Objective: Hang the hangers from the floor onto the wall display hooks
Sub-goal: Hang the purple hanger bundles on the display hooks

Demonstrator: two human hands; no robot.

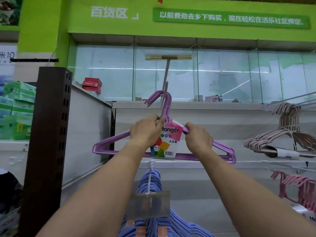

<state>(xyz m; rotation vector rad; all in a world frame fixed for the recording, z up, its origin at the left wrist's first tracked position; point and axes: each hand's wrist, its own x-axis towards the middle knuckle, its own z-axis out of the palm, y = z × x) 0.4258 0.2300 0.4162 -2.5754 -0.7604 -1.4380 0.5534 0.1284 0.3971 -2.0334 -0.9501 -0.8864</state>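
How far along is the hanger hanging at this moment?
Done: blue, beige and pink hangers hang on hooks. In hand: left hand and right hand grip the purple hanger bundle, its hooks at the upper display hook. Floor is out of view.

— What are the hands doing up there?

— The left hand (145,130) is gripping the purple hanger bundle (109,144) just below its necks, and the right hand (198,136) is gripping the right shoulder. The bundle's hooks are sitting at the white display hook (165,82), beside it or over it, hard to tell.

— And around it?

— A pink Hanger label (166,142) is hanging between the hands. Blue hangers (152,182) are hanging below, beige hangers (280,134) and pink hangers (297,187) to the right.
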